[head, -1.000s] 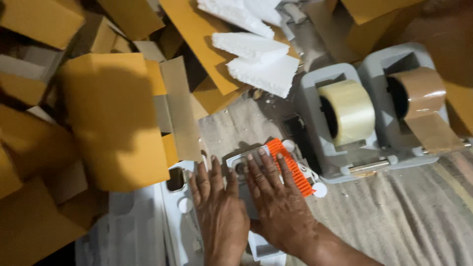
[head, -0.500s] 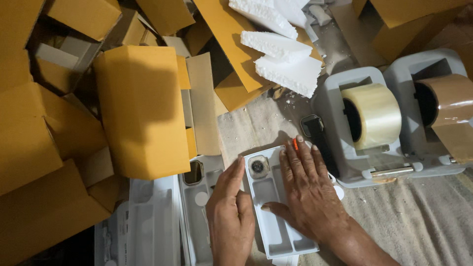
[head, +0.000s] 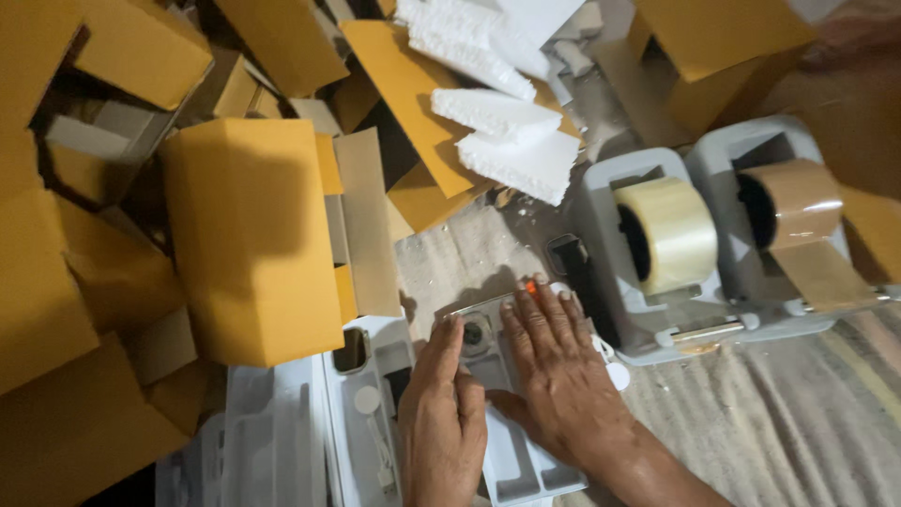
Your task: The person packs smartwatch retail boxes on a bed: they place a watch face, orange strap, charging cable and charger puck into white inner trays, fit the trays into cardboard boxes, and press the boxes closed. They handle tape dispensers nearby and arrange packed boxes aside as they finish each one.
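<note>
A pale grey plastic tray (head: 526, 465) with moulded pockets lies on the woven mat in front of me. My right hand (head: 561, 376) lies flat on top of it, fingers spread, covering an orange item of which only a tip (head: 531, 286) shows. My left hand (head: 441, 413) rests against the tray's left edge, fingers together and pointing away from me. A round dark part (head: 472, 332) sits in the tray's far pocket between the two hands.
A closed yellow cardboard box (head: 249, 235) lies to the left among several flattened ones. Two grey tape dispensers stand to the right, one with clear tape (head: 668, 233), one with brown tape (head: 798, 211). White foam pieces (head: 511, 141) lie beyond. More white trays (head: 361, 422) lie at lower left.
My right hand has slid over the orange item, which showed fully a second ago and is now nearly hidden. My left hand has shifted from on top of the tray to its left edge.
</note>
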The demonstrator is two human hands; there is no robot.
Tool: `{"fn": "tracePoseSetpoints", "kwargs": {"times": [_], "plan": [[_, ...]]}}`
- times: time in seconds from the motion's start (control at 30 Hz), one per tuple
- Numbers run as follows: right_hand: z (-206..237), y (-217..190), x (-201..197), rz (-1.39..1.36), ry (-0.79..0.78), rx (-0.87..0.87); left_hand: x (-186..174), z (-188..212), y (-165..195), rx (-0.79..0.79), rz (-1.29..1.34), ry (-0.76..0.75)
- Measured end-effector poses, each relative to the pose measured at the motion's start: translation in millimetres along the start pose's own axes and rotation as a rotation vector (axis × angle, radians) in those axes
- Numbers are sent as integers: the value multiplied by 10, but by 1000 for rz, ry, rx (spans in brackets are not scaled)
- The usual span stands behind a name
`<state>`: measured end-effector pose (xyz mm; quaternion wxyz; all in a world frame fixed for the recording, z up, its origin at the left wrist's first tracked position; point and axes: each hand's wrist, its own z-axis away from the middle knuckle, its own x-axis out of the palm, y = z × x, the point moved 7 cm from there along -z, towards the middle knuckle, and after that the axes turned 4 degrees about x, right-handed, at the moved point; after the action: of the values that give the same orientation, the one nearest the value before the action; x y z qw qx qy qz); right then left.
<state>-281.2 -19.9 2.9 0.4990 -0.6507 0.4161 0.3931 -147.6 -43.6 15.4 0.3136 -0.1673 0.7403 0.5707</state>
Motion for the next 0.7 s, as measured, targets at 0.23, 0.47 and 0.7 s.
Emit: {"fn": "tracePoseSetpoints", "kwargs": {"times": [0.23, 0.47, 0.7], "plan": [[-52, -35, -254, -142, 105, 13, 315, 4, -197, -1, -48, -140], [27, 6, -207, -212, 127, -14, 443, -52, -180, 337, -76, -111], [30, 17, -784, -456, 382, -9, 453, -120, -133, 140, -90, -129]]}}
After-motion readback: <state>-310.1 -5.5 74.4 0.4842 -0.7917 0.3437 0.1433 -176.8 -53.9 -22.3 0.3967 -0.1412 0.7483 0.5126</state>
